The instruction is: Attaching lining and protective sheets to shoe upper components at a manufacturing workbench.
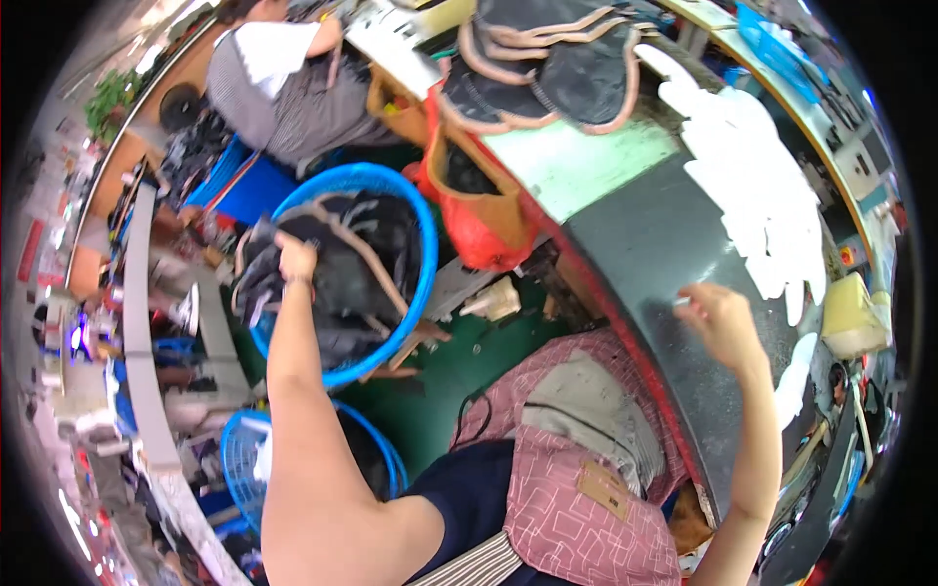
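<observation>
Over a round blue plastic basket, my left hand is closed on a black fabric piece at the basket's left side. More black pieces with beige edging fill that basket. My right hand hovers above the dark worktop, its fingers curled together. A small pale spot shows at its fingertips; whether it is a held object I cannot make out. A row of overlapping white flat pieces lies on the worktop beyond that hand. Black pieces with beige edging are heaped at the far end.
An orange-red bag hangs on the table's red edge. Below the first basket stands a second blue basket. A seated person works at the upper left. A yellowish container sits right; a grey bench runs along the left.
</observation>
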`<state>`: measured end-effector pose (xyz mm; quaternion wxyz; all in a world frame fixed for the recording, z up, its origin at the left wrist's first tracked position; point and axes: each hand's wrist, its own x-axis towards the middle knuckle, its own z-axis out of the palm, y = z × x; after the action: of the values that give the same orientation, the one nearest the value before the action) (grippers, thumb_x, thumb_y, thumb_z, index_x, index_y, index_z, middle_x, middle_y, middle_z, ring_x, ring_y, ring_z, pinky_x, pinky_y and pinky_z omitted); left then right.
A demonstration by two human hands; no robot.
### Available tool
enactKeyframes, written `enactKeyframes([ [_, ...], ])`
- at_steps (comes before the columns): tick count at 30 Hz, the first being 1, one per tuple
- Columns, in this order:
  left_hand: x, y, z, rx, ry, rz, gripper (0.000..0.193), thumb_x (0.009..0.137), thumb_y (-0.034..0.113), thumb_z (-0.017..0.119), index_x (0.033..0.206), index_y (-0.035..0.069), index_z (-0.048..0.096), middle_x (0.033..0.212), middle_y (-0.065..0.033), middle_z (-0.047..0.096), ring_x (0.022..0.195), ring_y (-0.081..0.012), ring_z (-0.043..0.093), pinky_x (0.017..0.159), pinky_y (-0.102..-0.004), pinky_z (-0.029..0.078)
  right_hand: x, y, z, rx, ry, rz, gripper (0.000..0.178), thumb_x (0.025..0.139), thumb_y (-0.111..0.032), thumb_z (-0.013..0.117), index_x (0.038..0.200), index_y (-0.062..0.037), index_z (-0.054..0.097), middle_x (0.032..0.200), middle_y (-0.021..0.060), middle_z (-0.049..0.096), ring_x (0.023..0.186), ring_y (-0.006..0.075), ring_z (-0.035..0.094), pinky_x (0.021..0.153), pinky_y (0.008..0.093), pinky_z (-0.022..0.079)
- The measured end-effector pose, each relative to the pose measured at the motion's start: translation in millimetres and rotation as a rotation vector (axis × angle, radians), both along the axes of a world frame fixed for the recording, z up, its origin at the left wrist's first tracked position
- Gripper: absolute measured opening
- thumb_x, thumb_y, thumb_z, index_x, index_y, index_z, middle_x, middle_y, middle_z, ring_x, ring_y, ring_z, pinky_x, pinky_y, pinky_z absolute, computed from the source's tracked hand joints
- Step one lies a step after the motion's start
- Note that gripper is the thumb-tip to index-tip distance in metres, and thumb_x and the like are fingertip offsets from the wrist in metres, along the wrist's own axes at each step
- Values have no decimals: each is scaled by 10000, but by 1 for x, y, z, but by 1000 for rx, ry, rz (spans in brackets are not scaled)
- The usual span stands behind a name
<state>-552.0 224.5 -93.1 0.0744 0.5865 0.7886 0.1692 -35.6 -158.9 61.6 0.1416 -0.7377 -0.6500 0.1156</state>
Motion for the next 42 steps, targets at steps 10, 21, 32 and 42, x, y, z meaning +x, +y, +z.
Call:
enactKeyframes([
  [10, 287, -9, 136, 804, -122, -834, 617, 746, 150, 666, 1276, -21, 402, 1323, -267, 375, 1237, -412, 351, 1052, -455, 263, 32, -35, -25, 92, 26, -103, 196, 787, -231, 646, 833, -47, 597, 686, 102, 582, 662, 292, 595, 609, 395, 479],
  [21, 571, 136, 136, 496, 584, -856, 424, 844, 414, 508, 1059, 64, 611, 1033, -243, 616, 1006, -459, 570, 803, -590, 443, 21, -82, -27, 149, -93, -259, 166, 769, -254, 654, 779, -102, 588, 666, 65, 546, 625, 253, 579, 584, 373, 465],
  [32, 536, 94, 345, 972, 121, -1589, 321, 957, 247, 444, 1143, 28, 585, 957, -215, 632, 849, -325, 627, 692, -390, 469, 78, -219, -53, 23, -97, -1513, 421, 668, -377, 712, 940, -72, 610, 969, 104, 584, 947, 288, 562, 810, 386, 460],
  [42, 446, -297, 96, 900, 407, -2696, 366, 743, 119, 545, 1037, -97, 570, 973, -253, 613, 821, -308, 624, 685, -309, 514, 168, -221, -43, -384, 4, -1404, 395, 597, -322, 711, 858, -30, 656, 906, 131, 662, 881, 293, 645, 767, 405, 512],
])
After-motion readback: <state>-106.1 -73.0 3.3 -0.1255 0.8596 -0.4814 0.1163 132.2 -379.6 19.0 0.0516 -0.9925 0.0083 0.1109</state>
